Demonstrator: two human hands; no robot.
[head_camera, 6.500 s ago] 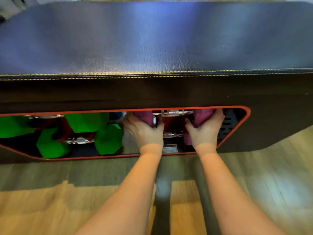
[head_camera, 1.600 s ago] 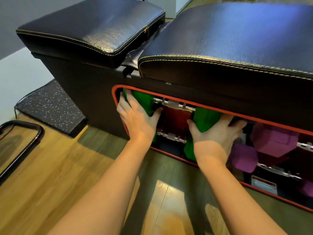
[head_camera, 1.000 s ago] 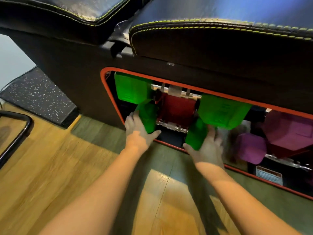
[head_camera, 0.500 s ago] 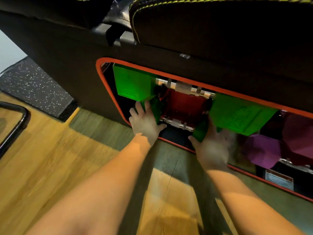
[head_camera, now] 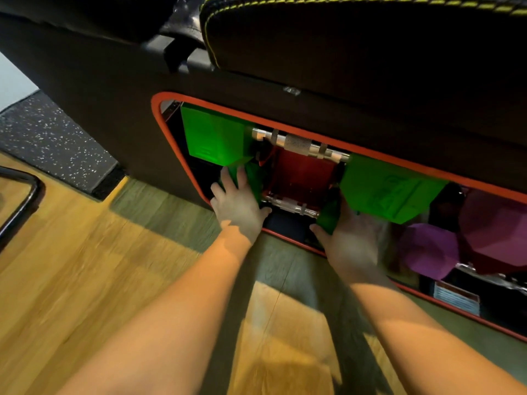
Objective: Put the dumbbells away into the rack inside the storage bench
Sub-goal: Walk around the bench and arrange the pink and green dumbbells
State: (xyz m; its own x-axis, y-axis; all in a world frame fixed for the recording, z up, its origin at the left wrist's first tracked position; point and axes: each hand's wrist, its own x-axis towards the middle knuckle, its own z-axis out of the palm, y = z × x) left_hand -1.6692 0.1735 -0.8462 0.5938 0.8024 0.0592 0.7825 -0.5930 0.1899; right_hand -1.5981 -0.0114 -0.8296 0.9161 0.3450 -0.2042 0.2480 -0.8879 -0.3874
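Lower green hex-head dumbbell w/ chrome knurled handle [head_camera: 291, 206], near the black storage bench's orange-rimmed opening's [head_camera: 182, 169] left end: heavy, rigid, prob. grippy coating. Left hand [head_camera: 238, 206] fingers spread flat on its left head; right hand [head_camera: 349, 240] cups its right head. Best hold: both heads or handle.

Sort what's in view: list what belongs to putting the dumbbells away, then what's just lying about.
Job:
lower green dumbbell
upper green dumbbell
purple dumbbells
red rack
storage bench
left hand
right hand

Lying about:
speckled mat
black metal frame
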